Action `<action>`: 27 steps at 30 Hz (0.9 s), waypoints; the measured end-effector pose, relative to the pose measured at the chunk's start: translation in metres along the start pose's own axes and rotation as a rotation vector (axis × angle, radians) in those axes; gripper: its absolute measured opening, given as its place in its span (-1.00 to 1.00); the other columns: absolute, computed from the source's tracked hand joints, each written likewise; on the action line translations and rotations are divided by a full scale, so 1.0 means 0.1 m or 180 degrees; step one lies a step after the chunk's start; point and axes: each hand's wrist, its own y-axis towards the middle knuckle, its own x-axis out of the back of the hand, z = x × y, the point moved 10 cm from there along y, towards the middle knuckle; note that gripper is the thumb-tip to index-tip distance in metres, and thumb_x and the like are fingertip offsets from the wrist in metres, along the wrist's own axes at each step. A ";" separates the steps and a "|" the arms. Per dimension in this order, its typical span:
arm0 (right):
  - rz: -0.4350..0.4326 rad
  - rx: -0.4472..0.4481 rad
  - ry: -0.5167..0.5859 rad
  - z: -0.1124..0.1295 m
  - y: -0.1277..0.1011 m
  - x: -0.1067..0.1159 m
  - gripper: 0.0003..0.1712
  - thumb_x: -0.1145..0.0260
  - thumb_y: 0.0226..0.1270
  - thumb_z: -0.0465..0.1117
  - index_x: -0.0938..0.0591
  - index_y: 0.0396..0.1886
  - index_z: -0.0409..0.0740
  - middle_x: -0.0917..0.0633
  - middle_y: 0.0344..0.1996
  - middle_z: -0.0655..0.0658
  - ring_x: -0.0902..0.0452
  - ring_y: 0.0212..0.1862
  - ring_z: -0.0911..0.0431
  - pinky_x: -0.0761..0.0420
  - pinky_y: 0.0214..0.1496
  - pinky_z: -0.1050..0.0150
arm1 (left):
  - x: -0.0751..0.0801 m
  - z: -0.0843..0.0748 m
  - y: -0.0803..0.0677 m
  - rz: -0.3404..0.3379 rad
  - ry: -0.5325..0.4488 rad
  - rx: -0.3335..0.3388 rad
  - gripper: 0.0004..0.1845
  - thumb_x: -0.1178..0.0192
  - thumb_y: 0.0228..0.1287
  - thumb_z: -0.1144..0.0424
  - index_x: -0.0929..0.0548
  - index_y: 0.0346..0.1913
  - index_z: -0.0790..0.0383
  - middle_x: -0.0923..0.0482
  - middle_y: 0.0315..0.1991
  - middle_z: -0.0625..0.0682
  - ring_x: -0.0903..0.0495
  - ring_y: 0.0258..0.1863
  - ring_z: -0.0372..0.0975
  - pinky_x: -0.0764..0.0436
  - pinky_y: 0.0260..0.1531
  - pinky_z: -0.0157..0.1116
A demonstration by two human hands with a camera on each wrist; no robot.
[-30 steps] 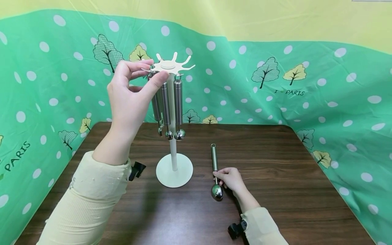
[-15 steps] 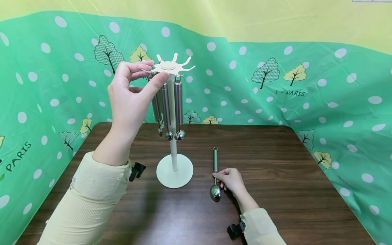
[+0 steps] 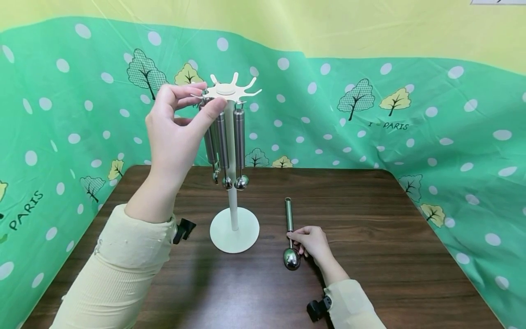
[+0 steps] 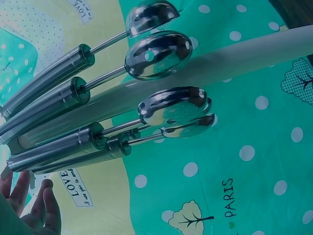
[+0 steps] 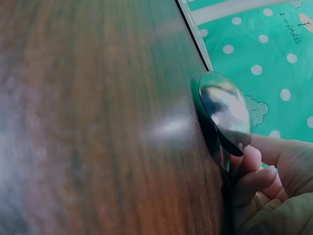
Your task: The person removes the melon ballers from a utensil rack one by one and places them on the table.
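Spoon point(image 3: 291, 259) partly behind right hand point(image 3: 315, 243)

A cream sleeve point(image 3: 111, 278) fills the lower left of the head view, finely ribbed along the forearm, with a broad, smoother cuff point(image 3: 135, 237) below the bare left hand point(image 3: 174, 125) and faint greyish marks at its outer edge. A squarish black block point(image 3: 184, 230) juts from that cuff; another black block point(image 3: 318, 309) sits at the cream right sleeve point(image 3: 354, 304), lower right, below the bare right hand point(image 3: 314, 242).
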 end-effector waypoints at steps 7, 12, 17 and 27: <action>0.0025 -0.0012 0.0106 0.00 -0.01 0.00 -0.76 -0.47 0.17 -0.18 -0.72 -0.38 -0.32 -0.59 -0.70 0.00 -0.35 -0.82 0.30 -0.33 -0.79 0.41 | 0.00 0.00 -0.01 -0.0029 -0.0025 -0.0056 -0.73 -0.44 0.13 0.11 -0.57 -0.20 0.06 -0.70 0.01 -0.08 -0.58 -0.03 -0.30 -0.52 -0.24 -0.37; 0.0114 -0.0057 0.0149 0.00 0.00 0.01 -0.70 -0.48 0.17 -0.14 -0.70 -0.33 -0.32 -0.62 -0.67 -0.04 -0.39 -0.79 0.28 -0.36 -0.77 0.41 | -0.01 0.00 -0.02 -0.0015 -0.0017 -0.0098 -0.73 -0.42 0.17 0.13 -0.58 -0.16 0.10 -0.69 0.05 -0.08 -0.58 -0.01 -0.28 -0.52 -0.25 -0.37; 0.0114 -0.0066 0.0093 0.01 0.02 0.09 -0.64 -0.49 0.19 -0.08 -0.69 -0.27 -0.32 -0.66 -0.63 -0.09 -0.45 -0.75 0.25 -0.42 -0.74 0.40 | -0.01 0.02 -0.01 0.0047 -0.0026 0.0010 -0.72 -0.41 0.18 0.13 -0.60 -0.11 0.08 -0.67 0.08 -0.08 -0.55 0.08 -0.25 -0.49 -0.19 -0.39; 0.0023 0.0252 0.0081 0.28 0.01 0.25 -0.68 -0.42 0.27 -0.11 -0.68 -0.21 -0.31 -0.68 -0.60 -0.07 -0.50 -0.67 0.19 -0.49 -0.66 0.36 | 0.04 0.02 0.02 -0.0006 -0.0377 -0.0311 -0.65 -0.21 0.36 0.17 -0.60 0.10 0.29 -0.60 0.11 -0.07 -0.55 0.11 -0.21 -0.55 -0.09 -0.33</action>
